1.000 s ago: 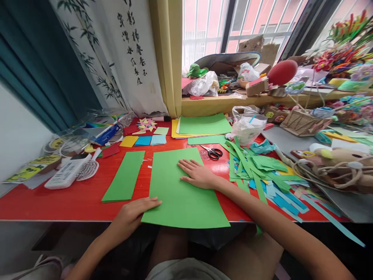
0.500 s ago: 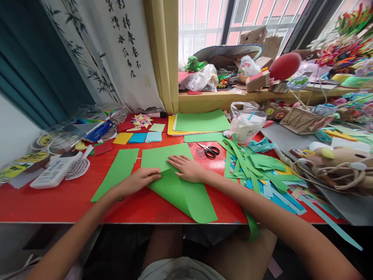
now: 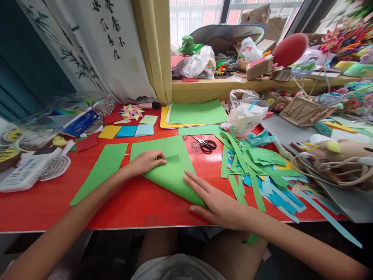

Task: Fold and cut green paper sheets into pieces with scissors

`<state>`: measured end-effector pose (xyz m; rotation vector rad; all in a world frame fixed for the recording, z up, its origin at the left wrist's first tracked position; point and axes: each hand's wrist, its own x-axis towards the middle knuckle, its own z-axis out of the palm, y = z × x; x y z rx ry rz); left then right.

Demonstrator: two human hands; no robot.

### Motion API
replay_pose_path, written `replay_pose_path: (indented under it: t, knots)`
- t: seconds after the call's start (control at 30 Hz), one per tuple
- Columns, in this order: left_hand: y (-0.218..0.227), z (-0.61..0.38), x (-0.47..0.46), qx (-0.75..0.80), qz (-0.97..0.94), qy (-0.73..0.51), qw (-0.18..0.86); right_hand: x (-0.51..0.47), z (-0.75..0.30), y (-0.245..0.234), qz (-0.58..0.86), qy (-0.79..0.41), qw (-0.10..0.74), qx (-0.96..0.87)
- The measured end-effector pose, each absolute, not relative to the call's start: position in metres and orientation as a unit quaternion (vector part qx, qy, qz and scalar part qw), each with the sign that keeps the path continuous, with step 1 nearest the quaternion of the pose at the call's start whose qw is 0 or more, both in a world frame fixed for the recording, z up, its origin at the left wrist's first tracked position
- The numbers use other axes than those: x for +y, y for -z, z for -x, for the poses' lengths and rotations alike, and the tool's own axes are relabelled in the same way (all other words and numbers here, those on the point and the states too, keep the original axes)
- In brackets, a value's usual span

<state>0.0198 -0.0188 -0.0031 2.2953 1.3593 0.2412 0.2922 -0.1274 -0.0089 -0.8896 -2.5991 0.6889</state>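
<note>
A large sheet of green paper (image 3: 163, 146) lies on the red table with its near corner folded over toward the far side. At the left edge of the folded flap, my left hand (image 3: 148, 161) is closed on the paper, fingers curled. My right hand (image 3: 214, 200) rests at the flap's lower right edge, its fingers stretched out and slightly apart. Part of that edge is hidden beneath it. To the left lies a narrower green paper strip (image 3: 100, 171). Black-handled scissors (image 3: 205, 145) lie just beyond the sheet on the right.
Green and blue paper scraps (image 3: 256, 167) are heaped to the right. At the back sits a stack of coloured sheets (image 3: 198, 112), beside a plastic bag (image 3: 244, 116). Small paper squares (image 3: 126, 131) and a white bottle (image 3: 32, 167) are on the left. The table's front edge (image 3: 131, 228) is close.
My right hand has slid from the top of the sheet down to the right, onto the flap's edge. My left hand has moved the corner farther up, and the fold lies flatter. The view has shifted.
</note>
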Motion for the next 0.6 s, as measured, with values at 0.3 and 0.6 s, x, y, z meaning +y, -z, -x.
replay_pose_path:
  t: [0.3, 0.6]
  knots:
    - [0.001, -0.041, -0.001, 0.477, -0.853, -0.059, 0.204, -0.175, -0.295, 0.038, 0.326, -0.005, 0.127, -0.937]
    - [0.007, -0.051, -0.001, 0.541, -0.805, -0.102, 0.223, -0.182, -0.297, 0.047, 0.348, 0.079, 0.142, -0.923]
